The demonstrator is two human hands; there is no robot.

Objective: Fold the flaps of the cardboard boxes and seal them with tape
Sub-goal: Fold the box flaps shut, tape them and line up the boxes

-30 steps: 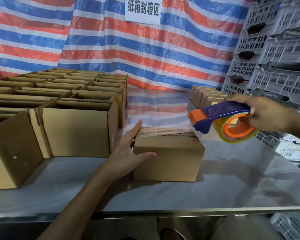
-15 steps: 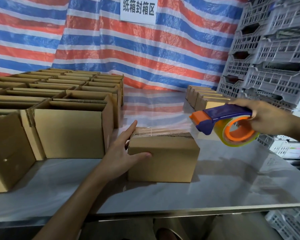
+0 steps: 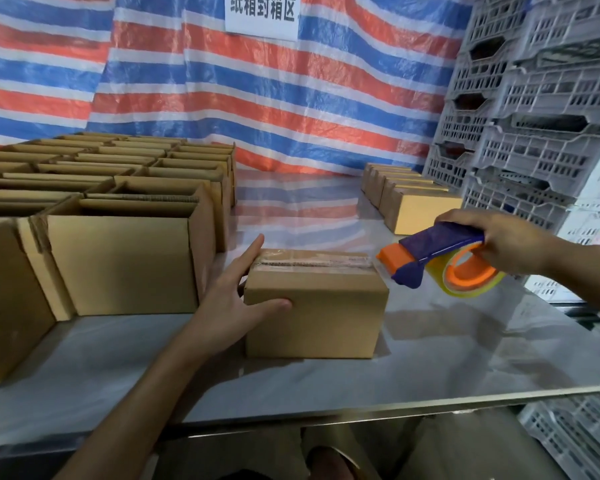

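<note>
Tabletop (image 3: 465, 348), box (image 3: 316, 317) lengthwise left-right (taped seam (image 3: 312, 263) too), dispenser (image 3: 437, 249) pointing left

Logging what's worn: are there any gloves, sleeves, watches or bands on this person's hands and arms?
Nothing is worn in view. The left hand and right hand have no gloves, and no ring shows on the fingers that can be seen. The left forearm and right forearm are uncovered, with no sleeve, watch or wristband. The upper arms are out of frame.
</note>
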